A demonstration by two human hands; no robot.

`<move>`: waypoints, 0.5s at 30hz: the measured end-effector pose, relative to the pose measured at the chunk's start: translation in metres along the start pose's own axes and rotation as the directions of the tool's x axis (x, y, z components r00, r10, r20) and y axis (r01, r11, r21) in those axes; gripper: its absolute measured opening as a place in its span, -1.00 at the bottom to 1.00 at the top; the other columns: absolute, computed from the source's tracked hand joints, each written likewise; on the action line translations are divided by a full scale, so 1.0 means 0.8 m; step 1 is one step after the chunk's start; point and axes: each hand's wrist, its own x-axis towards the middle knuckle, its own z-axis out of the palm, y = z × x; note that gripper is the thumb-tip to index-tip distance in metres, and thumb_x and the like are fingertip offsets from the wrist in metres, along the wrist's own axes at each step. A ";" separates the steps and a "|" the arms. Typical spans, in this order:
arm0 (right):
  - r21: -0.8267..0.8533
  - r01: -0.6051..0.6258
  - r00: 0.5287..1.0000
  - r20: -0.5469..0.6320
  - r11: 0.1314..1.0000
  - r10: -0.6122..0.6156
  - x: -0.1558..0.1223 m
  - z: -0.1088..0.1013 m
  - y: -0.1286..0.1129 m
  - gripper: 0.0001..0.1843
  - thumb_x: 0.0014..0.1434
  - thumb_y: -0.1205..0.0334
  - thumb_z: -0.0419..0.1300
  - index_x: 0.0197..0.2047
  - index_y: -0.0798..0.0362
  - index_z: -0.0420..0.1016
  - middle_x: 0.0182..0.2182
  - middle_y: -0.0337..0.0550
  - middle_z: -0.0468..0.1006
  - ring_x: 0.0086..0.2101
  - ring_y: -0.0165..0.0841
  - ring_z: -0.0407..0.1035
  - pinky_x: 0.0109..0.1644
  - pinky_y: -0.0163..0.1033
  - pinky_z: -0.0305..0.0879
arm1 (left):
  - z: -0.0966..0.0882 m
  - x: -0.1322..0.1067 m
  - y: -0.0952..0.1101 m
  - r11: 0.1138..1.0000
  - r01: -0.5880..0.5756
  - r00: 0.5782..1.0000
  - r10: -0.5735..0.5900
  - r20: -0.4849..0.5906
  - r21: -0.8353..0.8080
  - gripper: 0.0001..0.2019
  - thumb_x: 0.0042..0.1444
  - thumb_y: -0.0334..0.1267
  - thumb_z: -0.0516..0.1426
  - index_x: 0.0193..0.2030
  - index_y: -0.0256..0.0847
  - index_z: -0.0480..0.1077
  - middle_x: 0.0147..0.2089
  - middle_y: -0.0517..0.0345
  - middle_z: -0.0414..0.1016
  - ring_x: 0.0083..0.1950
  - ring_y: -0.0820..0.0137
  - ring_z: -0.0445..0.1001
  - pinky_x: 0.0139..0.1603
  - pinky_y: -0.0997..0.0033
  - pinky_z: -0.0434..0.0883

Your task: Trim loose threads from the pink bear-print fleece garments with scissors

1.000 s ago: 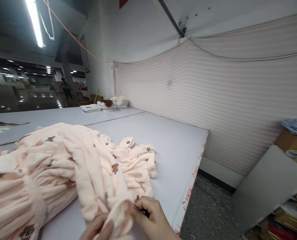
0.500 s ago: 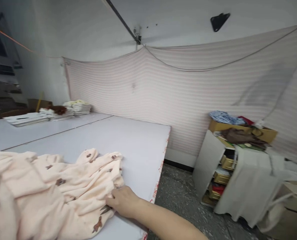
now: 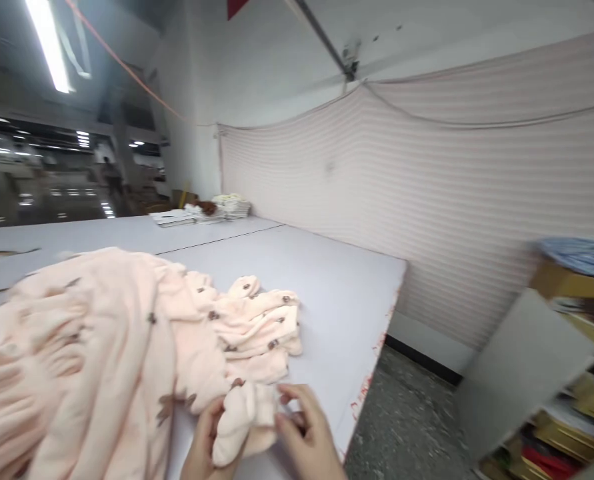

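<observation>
A pale pink fleece garment (image 3: 127, 313) with small brown animal prints lies heaped on the light table. My left hand (image 3: 209, 437) is closed around a bunched, folded end of it, lifted near the table's front. Opposite, my right hand (image 3: 307, 427) is curled, with thumb and fingertips at the edge of that folded end. Something dark shows inside my right hand's fingers, too blurred to make out. A ruffled stretch of the cloth (image 3: 261, 320) lies flat just beyond both hands.
Stacks of white cloth pieces (image 3: 231, 205) stand at the table's far end. The table edge (image 3: 371, 373) drops to a dark speckled floor on the right. Beyond it stands a grey cabinet (image 3: 521, 360) with drawers and blue cloth (image 3: 581, 257) on top. A striped sheet (image 3: 427, 180) covers the wall.
My view has swung left. My left hand has come into sight gripping the fleece. My right hand has drawn back toward me from the garment's ruffled end, and a folded end is now lifted.
</observation>
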 end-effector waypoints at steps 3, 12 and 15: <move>0.146 -0.162 0.986 -0.009 0.976 0.166 0.002 -0.003 0.003 -0.50 -0.01 0.11 0.30 0.04 0.02 0.45 -0.08 -0.04 0.50 -0.02 -0.19 0.35 -0.04 -0.22 0.33 | 0.005 -0.006 -0.001 0.987 -0.046 0.993 0.028 -0.119 -0.155 -0.48 -0.19 0.03 0.30 -0.09 -0.15 0.39 0.01 0.03 0.53 0.17 0.02 0.37 0.13 0.14 0.39; -0.124 -0.014 0.998 -0.058 0.992 0.007 -0.010 0.021 -0.014 -0.57 0.07 0.15 0.19 0.03 0.01 0.44 -0.02 -0.04 0.49 -0.06 -0.18 0.39 -0.15 -0.28 0.38 | -0.011 -0.032 0.000 0.991 -0.112 0.970 0.092 -0.226 -0.076 -0.49 -0.05 -0.11 0.24 0.08 -0.12 0.34 0.22 -0.01 0.37 0.31 0.06 0.20 0.23 0.08 0.29; -0.224 0.173 0.984 0.010 0.959 -0.176 -0.007 0.018 -0.027 -0.60 0.07 0.29 0.12 0.01 -0.04 0.46 -0.01 -0.06 0.44 -0.06 -0.23 0.38 -0.21 -0.33 0.36 | -0.013 -0.035 -0.006 0.992 -0.121 0.970 0.112 -0.214 -0.027 -0.47 -0.02 -0.11 0.22 0.12 -0.16 0.31 0.23 -0.06 0.35 0.33 0.06 0.16 0.28 0.05 0.23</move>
